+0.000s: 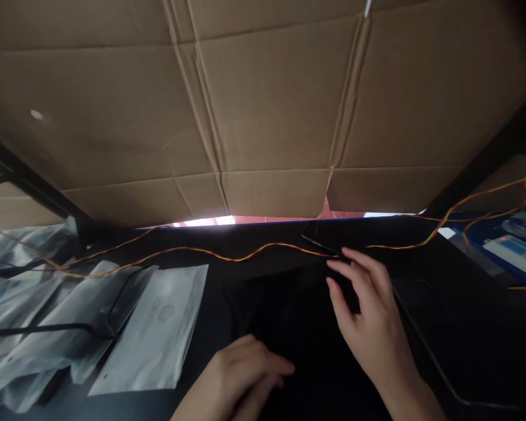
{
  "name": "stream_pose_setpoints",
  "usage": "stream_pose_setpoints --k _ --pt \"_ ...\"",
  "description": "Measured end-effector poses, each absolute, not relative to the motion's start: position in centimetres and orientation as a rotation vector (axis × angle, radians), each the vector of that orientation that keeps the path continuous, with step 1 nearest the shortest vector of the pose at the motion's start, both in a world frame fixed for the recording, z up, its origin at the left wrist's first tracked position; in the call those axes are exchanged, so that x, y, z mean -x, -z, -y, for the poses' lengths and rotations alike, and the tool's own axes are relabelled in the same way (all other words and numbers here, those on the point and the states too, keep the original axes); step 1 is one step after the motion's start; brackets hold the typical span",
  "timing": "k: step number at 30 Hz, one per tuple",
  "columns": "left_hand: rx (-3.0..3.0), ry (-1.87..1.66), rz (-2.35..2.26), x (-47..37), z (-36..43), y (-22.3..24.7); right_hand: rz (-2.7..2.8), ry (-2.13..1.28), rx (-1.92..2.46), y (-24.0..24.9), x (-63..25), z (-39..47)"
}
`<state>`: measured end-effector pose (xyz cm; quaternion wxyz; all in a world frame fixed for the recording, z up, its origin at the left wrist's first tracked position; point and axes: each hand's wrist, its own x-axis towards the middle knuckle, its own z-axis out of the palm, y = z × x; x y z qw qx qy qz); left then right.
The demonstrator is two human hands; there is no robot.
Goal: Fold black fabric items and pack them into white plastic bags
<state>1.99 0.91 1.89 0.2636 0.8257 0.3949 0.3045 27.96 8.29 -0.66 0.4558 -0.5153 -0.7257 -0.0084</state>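
Observation:
A dark cloth-like item (272, 304) lies on the black surface between the hands, its outline hard to make out. At its near edge is my left hand (245, 374), fingers bent and pressed together; what they hold, if anything, is hidden. My right hand (366, 298) is at the right side of the dark item, fingers apart and nothing visible in them. Just beyond its fingertips lies a dark flat phone-like object (319, 237). A red and yellow twisted wire (236, 258) runs across behind both hands.
Translucent zip bags (158, 327) lie at the left with a black cable (39, 331) over them. A dark tray-like object (447, 339) is at the right. Cardboard (272, 105) stands behind, and a white device (517, 254) sits far right.

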Motion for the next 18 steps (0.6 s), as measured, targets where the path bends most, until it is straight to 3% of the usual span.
stream_pose_setpoints --k 7,11,18 --pt "-2.476 -0.544 -1.425 0.4 -2.8 2.0 2.342 -0.231 1.344 5.6 -30.0 -3.2" --pt "-2.625 -0.316 -1.454 1.6 -2.4 3.6 2.546 -0.324 1.394 5.5 -30.9 -2.9" --pt "-2.826 -0.351 -1.451 -0.1 -1.2 1.9 2.507 -0.1 1.299 3.6 -29.4 -2.7"
